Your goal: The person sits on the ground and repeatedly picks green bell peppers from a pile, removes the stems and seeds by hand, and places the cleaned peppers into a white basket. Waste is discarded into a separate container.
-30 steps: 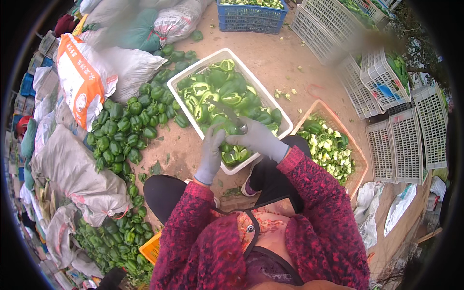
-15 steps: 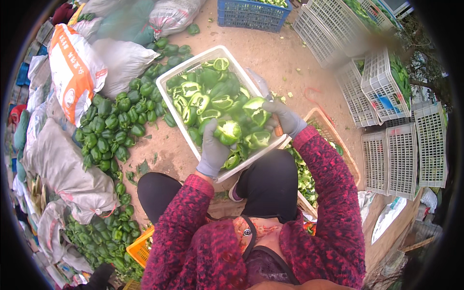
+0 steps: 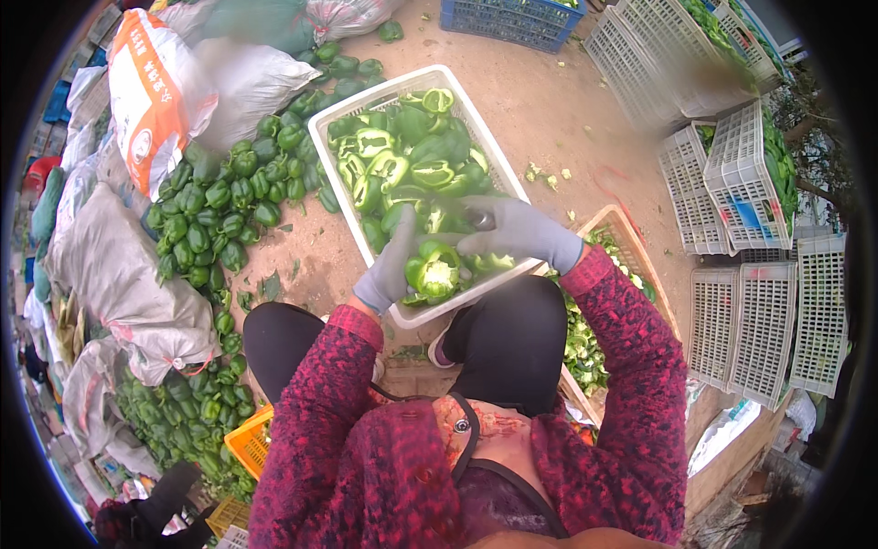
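A white plastic crate (image 3: 326, 163) full of cut green bell peppers (image 3: 439, 146) stands in front of my knees. My left hand (image 3: 391, 270), in a grey glove, is closed around a cut green bell pepper (image 3: 433, 273) over the crate's near end. Its pale, seedy inside faces up. From the right, my right hand (image 3: 521, 229), also gloved, reaches over the crate with its fingers bent beside that pepper. Something small and dark shows between its thumb and fingers, too hidden to name.
Whole green peppers (image 3: 197, 229) lie heaped at left beside white sacks (image 3: 128, 284). A tan crate (image 3: 631, 242) of pepper scraps sits by my right knee, an orange crate (image 3: 245, 448) at lower left. A blue crate (image 3: 512, 26) and grey crates (image 3: 732, 320) stand beyond and right.
My right hand has moved left toward the pepper in my left hand. The cut pepper piece it held is out of its fingers, and the orange-brown handle under it no longer shows.
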The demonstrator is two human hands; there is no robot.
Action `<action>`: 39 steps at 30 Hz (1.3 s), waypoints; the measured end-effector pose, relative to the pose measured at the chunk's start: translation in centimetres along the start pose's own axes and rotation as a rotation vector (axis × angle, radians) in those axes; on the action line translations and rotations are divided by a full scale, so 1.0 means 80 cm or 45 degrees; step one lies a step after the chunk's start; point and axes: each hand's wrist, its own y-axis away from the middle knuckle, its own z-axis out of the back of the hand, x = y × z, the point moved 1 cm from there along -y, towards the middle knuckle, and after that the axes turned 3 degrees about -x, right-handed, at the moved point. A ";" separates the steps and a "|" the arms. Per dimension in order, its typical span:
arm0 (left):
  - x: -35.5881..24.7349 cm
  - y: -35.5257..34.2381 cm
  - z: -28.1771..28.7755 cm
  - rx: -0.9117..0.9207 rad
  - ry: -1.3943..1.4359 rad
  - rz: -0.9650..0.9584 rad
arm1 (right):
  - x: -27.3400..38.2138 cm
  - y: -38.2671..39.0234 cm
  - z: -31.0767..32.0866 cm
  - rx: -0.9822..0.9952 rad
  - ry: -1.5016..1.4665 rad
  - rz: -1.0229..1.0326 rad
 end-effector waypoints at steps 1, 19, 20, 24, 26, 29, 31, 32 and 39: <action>0.001 0.001 0.000 -0.020 0.026 0.000 | 0.020 0.003 -0.016 0.073 0.131 0.035; 0.031 0.079 -0.015 -0.669 -0.374 -0.658 | 0.053 0.003 -0.189 -1.045 -0.179 0.130; 0.031 0.083 -0.014 -0.648 -0.365 -0.667 | 0.053 0.004 -0.190 -1.040 -0.273 0.146; 0.039 0.082 -0.001 -0.532 -0.491 -0.647 | 0.055 0.007 -0.189 -1.040 -0.462 0.221; 0.047 0.070 0.011 -0.646 -0.614 -0.577 | 0.051 0.008 -0.192 -0.983 -0.357 0.156; 0.055 0.047 0.024 -0.780 -0.733 -0.889 | 0.033 0.009 -0.198 -0.876 -0.599 0.133; 0.060 0.041 0.028 -0.794 -0.678 -1.016 | 0.015 0.002 -0.199 -0.766 -0.868 0.131; 0.064 0.041 0.029 -0.776 -0.597 -0.954 | 0.005 -0.003 -0.198 -0.692 -0.996 0.112; 0.044 0.064 0.008 -0.620 -0.235 -0.621 | -0.024 -0.029 -0.198 -0.349 -1.485 0.187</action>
